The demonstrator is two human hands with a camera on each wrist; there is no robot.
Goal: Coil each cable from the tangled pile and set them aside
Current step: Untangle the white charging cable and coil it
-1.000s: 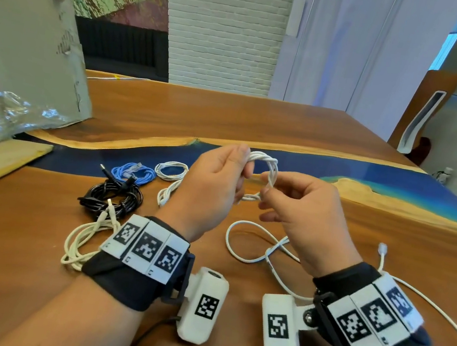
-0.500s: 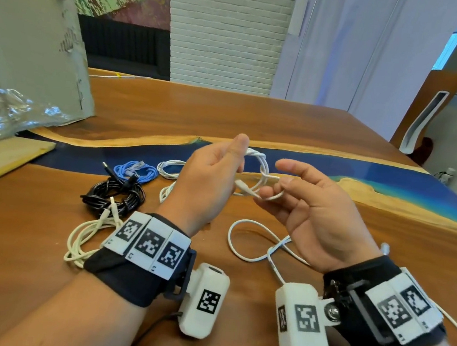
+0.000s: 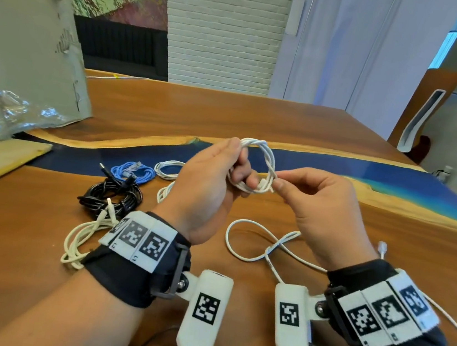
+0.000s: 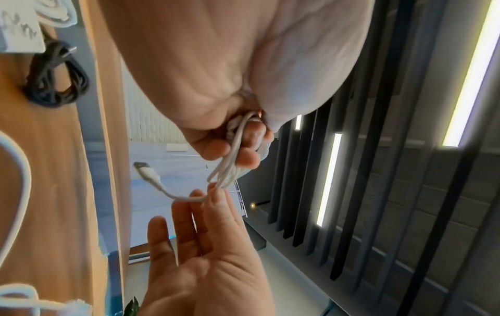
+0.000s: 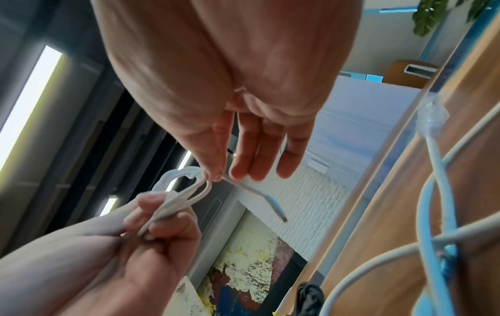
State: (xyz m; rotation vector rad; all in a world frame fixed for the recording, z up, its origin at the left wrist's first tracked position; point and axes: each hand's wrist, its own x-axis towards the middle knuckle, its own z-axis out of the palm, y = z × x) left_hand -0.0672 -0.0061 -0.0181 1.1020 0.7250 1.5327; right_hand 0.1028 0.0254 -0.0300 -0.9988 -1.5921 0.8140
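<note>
My left hand [image 3: 215, 177] grips a small coil of white cable [image 3: 264, 160] above the table, its fingers curled round the loops [image 4: 232, 162]. My right hand [image 3: 313, 201] pinches the cable's free end between thumb and forefinger, right beside the coil [image 5: 186, 192]. The other fingers of that hand are stretched out. The white plug [image 4: 147, 172] sticks out past the pinch, also seen as the plug [image 5: 276, 208] in the right wrist view. A loose white cable [image 3: 253, 240] lies uncoiled on the table under my hands.
Coiled cables lie to the left: a black one [image 3: 110, 198], a blue one [image 3: 134, 172], a small white one [image 3: 168, 169] and a cream one [image 3: 82, 237]. A large plastic-wrapped box [image 3: 24, 59] stands at far left. A chair [image 3: 420, 116] stands at the table's right.
My right hand turned palm-down and closed thumb and forefinger on the cable's end beside the coil. The left hand kept its grip on the coil and lifted it slightly.
</note>
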